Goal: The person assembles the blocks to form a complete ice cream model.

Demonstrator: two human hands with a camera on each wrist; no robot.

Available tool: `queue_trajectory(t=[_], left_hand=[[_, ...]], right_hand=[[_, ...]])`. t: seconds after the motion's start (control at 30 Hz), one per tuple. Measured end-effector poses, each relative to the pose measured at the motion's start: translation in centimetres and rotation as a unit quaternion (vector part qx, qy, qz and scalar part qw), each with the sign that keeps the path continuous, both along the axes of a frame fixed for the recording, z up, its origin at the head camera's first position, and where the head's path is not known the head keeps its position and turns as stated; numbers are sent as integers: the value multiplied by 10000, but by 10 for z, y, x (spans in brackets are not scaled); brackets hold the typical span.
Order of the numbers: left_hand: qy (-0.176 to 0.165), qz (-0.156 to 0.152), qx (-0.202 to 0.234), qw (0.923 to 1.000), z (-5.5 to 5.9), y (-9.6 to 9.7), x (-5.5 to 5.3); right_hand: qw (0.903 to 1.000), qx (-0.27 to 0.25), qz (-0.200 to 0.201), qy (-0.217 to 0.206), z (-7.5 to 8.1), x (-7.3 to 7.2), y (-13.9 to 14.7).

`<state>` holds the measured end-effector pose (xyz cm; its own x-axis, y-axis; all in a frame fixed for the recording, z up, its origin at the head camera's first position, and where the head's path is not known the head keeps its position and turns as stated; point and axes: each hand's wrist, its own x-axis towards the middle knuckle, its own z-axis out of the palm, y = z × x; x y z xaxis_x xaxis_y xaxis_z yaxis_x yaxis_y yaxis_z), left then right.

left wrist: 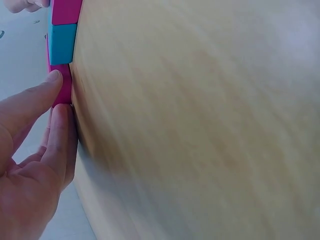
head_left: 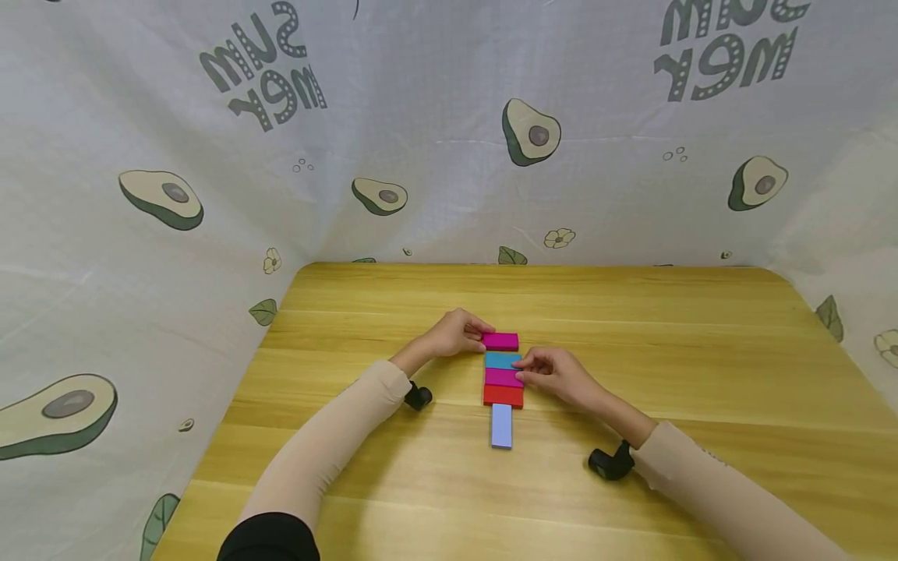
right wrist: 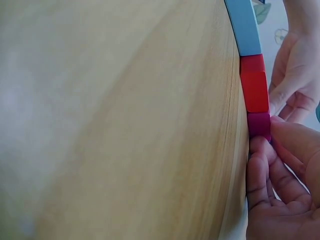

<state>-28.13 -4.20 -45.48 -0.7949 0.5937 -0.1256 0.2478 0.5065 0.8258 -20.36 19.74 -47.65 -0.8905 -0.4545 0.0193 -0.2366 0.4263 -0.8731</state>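
Note:
Thumb and fingers of my left hand point(head_left: 454, 333) pinch the left end of a magenta block point(head_left: 501, 342), just beyond a row of blocks. In the left wrist view this block point(left wrist: 64, 90) is close beside the blue block point(left wrist: 63, 44). The row runs blue point(head_left: 502, 361), magenta point(head_left: 501, 378), then red point(head_left: 503, 396) towards me. A periwinkle block point(head_left: 501, 426) points lengthwise from the red one. My right hand point(head_left: 557, 375) has its thumb and forefinger at the right ends of the blue and middle magenta blocks. In the right wrist view they pinch the magenta block point(right wrist: 259, 125).
The blocks lie on a wooden table point(head_left: 666, 327) with rounded far corners. A white cloth point(head_left: 449, 93) printed with avocados hangs behind and at the sides. Black wrist devices sit below the left hand point(head_left: 418, 396) and the right hand point(head_left: 612, 461).

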Motion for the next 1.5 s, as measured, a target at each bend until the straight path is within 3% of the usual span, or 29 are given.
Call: queue_trajectory(t=[1.5], left_hand=[[-272,-366,123,9989,0,-1,-1]], right_hand=[[9999,-14,19,108,-2,0,0]])
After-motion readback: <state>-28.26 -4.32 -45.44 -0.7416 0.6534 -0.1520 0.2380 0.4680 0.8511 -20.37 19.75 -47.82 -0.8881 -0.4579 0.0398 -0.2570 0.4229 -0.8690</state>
